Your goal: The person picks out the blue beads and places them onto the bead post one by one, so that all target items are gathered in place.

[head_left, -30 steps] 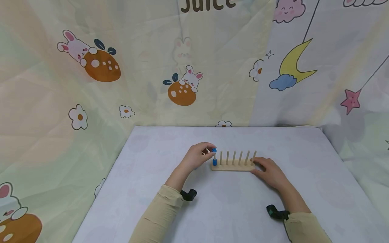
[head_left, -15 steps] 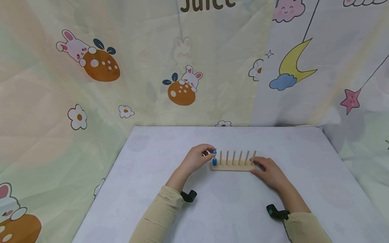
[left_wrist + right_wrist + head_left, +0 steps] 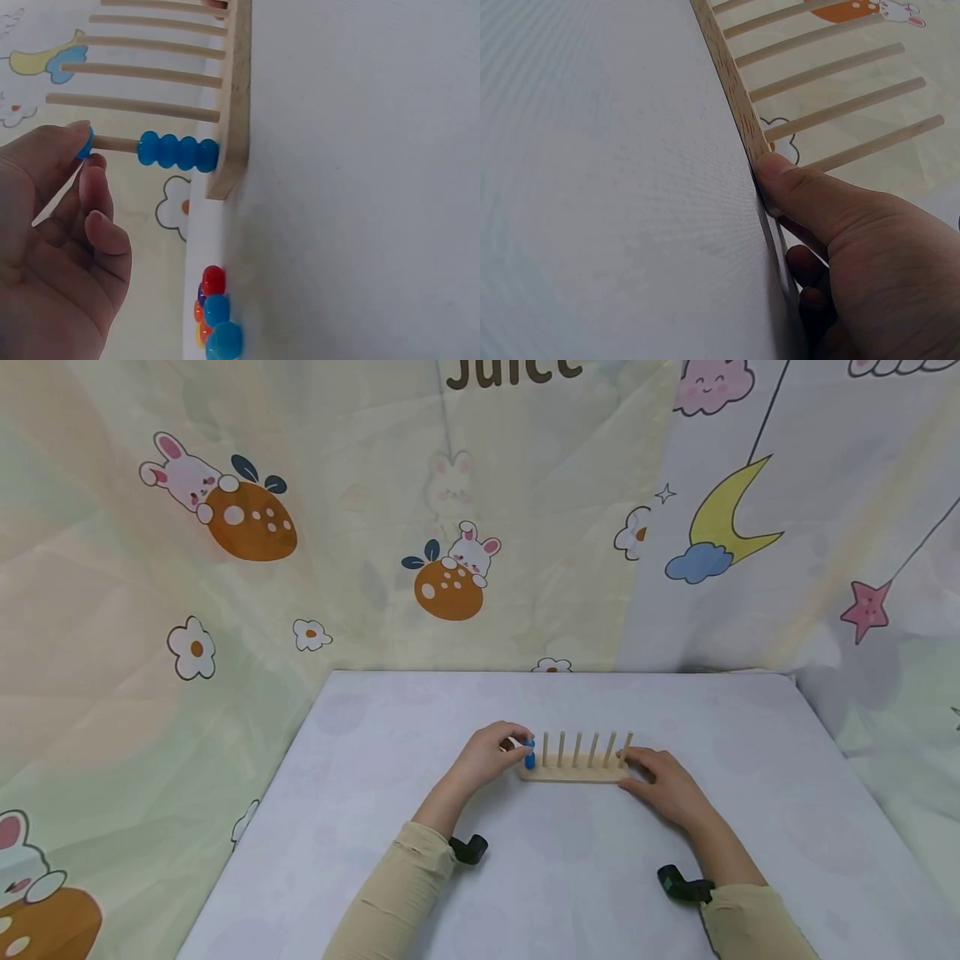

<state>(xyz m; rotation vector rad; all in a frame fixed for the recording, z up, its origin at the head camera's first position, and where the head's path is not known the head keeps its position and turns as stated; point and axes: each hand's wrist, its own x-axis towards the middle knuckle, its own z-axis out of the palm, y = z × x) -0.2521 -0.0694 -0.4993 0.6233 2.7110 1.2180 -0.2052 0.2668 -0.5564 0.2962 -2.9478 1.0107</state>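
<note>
White tabletop (image 3: 570, 860): at the rack's (image 3: 576, 772) nine o'clock, left hand (image 3: 487, 752) pinches a bead (image 3: 86, 148), now nearer its stack (image 3: 177, 152); right hand (image 3: 670, 785) grips three o'clock.

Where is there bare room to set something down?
Free: table before the peg rack, between the forearms, and behind the rack toward the far edge. Crowded: its ends, the right hand on one, the left hand and colored beads by the other.

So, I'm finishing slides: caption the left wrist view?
Left hand pinching a blue bead on the end peg, four blue beads below.
</note>
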